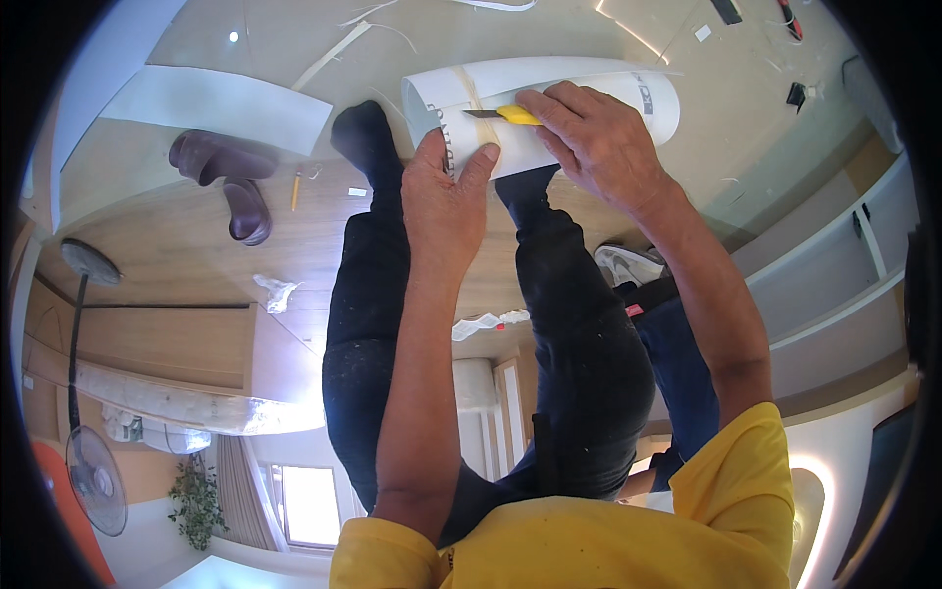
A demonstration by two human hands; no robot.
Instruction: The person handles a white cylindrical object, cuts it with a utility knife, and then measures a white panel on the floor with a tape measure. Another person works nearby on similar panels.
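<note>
A rolled white sheet point(525, 152) with dark print along its edges lies across in front of my feet, with a tan band of tape point(487, 130) around it. My left hand point(446, 187) grips the roll near its left end, thumb on the outer face and the other fingers mostly hidden. In my right hand point(603, 137) is a yellow utility knife point(518, 115), its blade out and pointing left across the tape band. Whether the blade touches the tape, I cannot tell.
A flat white sheet point(216, 106), brown clogs point(245, 211), a yellow pencil-like stick point(295, 192) and paper strips point(332, 57) lie left. A red-and-black tool point(791, 20) is far right. White shelving point(834, 275) stands right; a sneaker point(628, 265) and blue trouser leg point(677, 353) show beside my leg.
</note>
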